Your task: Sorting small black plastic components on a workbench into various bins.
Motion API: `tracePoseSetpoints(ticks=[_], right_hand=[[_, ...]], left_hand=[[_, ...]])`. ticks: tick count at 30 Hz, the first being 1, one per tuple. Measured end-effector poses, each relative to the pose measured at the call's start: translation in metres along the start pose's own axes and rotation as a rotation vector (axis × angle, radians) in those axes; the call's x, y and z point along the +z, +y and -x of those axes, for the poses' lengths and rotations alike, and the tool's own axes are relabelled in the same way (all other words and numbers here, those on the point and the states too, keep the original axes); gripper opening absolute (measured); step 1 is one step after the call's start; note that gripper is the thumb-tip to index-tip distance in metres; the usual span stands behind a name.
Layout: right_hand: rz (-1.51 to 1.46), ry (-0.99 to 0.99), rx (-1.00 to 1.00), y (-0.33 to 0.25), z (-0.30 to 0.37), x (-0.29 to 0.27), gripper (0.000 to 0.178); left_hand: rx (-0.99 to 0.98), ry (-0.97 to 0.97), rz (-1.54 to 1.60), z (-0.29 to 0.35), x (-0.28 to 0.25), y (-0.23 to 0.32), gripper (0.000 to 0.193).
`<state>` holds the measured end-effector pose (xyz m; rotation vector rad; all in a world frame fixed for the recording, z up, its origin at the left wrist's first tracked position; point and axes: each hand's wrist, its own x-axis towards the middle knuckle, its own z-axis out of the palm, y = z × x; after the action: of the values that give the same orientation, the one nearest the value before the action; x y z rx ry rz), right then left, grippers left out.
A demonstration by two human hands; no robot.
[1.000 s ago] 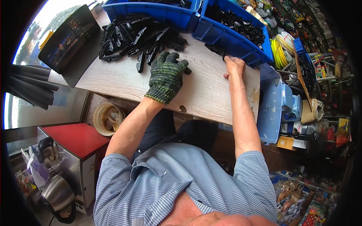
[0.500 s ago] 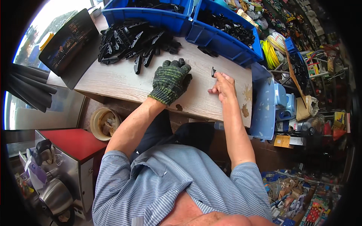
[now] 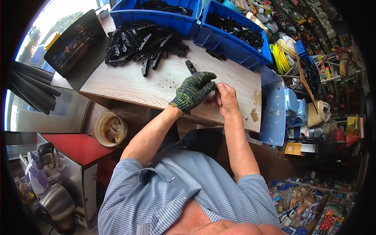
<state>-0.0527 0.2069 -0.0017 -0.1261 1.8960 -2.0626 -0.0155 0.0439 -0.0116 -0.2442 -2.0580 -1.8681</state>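
Observation:
My left hand [image 3: 192, 92], in a dark green and black knitted glove, reaches over the middle of the table with its fingers curled forward. My bare right hand [image 3: 227, 98] meets the glove's fingertips, its thumb and index finger pinched together. Whatever is between the two hands is mostly hidden; only a dark bit shows at the pinch. Just beyond the glove, a black plastic clip [image 3: 190, 66] sticks out, its lower end covered. Farther left lies a heap of similar black plastic clips [image 3: 137, 45], a few at its near edge lying apart.
Two blue bins [image 3: 156, 17] of black parts stand along the far edge of the table [image 3: 129, 84]. A dark screen [image 3: 76, 43] stands at left. Below are a bucket [image 3: 110, 129] and a red-topped cabinet [image 3: 78, 149]. A pale blue tub [image 3: 273, 113] adjoins the right edge.
My right hand has moved left and my left hand right and nearer, so their fingers now meet. The small black part that showed in my right fingertips is now mostly hidden.

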Motion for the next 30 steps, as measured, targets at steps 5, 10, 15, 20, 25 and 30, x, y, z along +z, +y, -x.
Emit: tracePoseSetpoints(ticks=[5,10,15,20,25,30], right_hand=[[0.050,0.049,-0.040,0.003,-0.003,0.001,0.027],[0.130,0.043,-0.109,-0.005,0.007,0.016,0.024],[0.192,0.038,-0.113,-0.001,0.004,0.013,0.023],[0.316,0.035,-0.284,0.010,-0.003,0.011,0.032],[0.214,0.081,-0.283,0.011,0.001,0.011,0.031],[-0.044,0.134,-0.079,0.001,0.006,0.020,0.026]], left_hand=[[-0.004,0.011,-0.056,0.003,0.010,0.004,0.028],[-0.163,0.211,0.015,0.001,0.022,-0.007,0.022],[-0.381,0.113,0.086,-0.007,0.014,0.005,0.023],[-0.385,0.073,0.093,-0.008,0.010,0.000,0.023],[0.073,0.280,-0.787,-0.011,0.000,0.007,0.030],[0.116,0.060,-1.030,-0.019,-0.026,0.003,0.030]])
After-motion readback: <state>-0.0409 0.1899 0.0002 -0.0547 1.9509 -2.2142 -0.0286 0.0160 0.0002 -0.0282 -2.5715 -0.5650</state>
